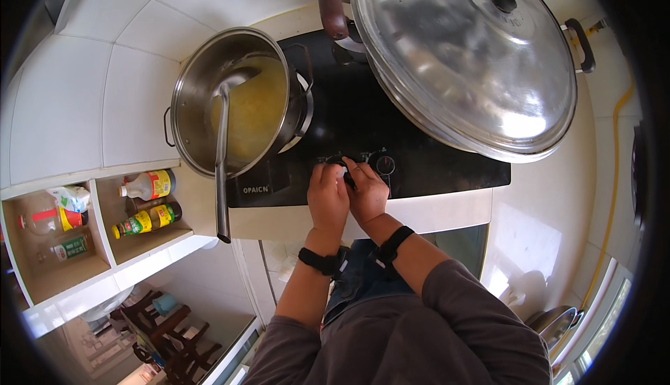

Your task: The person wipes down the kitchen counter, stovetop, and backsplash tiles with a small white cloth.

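Observation:
My left hand (328, 194) and my right hand (369, 191) meet at the front edge of a black glass gas cooktop (345, 107), with their fingertips at its left control knob area. A small whitish thing (342, 171) shows between the fingers of my left hand; what it is I cannot tell. My right fingers rest around the mostly hidden knob. Just right of them is the other control knob (386, 164). At the left stands a steel pot (196, 107) of yellowish liquid (256, 107), a metal ladle (222, 139) leaning across its rim.
A large wok with a domed metal lid (445, 55) covers the right side, its brown handle (331, 5) pointing up-left. Sauce bottles (149, 185) lie in an open shelf (102, 222) at the left. A yellow gas hose (615, 175) runs down the right wall.

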`<state>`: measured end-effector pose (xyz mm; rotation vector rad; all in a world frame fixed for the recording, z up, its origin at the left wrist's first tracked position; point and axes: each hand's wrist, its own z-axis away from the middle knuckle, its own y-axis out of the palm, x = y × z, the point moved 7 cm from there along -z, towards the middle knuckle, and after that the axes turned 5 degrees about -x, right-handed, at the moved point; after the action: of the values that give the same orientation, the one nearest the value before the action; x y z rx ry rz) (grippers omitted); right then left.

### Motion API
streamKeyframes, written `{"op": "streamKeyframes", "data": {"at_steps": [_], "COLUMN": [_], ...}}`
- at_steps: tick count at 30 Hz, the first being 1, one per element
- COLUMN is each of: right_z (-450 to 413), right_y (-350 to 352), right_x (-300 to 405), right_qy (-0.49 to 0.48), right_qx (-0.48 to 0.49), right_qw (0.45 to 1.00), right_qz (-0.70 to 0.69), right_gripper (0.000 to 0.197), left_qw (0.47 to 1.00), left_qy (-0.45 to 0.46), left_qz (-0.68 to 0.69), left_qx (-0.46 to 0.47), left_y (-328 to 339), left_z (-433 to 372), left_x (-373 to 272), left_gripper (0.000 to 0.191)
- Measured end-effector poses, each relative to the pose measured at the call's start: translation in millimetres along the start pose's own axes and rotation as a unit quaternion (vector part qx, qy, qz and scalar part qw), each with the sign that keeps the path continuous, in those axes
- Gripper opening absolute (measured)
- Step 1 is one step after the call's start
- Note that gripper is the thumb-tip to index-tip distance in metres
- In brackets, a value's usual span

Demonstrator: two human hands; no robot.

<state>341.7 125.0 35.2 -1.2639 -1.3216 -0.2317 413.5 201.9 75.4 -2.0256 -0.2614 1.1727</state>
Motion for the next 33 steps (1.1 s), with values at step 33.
{"op": "streamKeyframes", "data": {"at_steps": [33], "right_z": [-25.4], "right_y": [-75.7], "right_x": [-50.7], "right_qy": [0.007], "right_qx": [-0.008], "right_qw": [1.000], "right_qz": [0.017], "right_gripper": [0.045], "left_qw": [0.998], "left_qy": [0.046], "left_qz": [0.000], "left_qx": [0.047], "left_y": [61.6], "left_z": [-14.1], "left_x": [-56.2], "left_gripper": [0.011]}}
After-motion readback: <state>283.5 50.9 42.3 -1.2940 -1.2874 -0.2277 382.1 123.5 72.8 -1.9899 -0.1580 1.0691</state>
